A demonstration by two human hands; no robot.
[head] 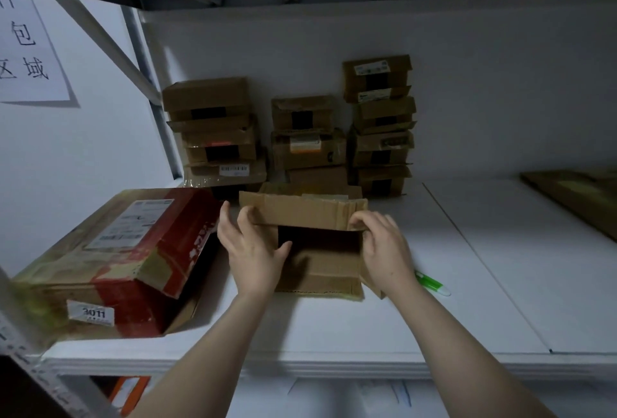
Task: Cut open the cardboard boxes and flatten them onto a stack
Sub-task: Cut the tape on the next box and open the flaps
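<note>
A small brown cardboard box (317,270) lies on its side on the white shelf (467,284), its open mouth facing me. My left hand (250,247) grips the box's left wall, fingers over the upper flap and thumb inside the opening. My right hand (384,247) holds the right wall, fingertips pinching the upper flap's right corner. A green and white cutter (432,283) lies on the shelf just right of my right wrist, partly hidden by it.
A large red and brown box (133,260) with a shipping label and a "3011" tag sits at the left. Three stacks of small brown boxes (307,137) stand against the back wall. Flat cardboard (581,197) lies at the far right. A shelf deck hangs overhead.
</note>
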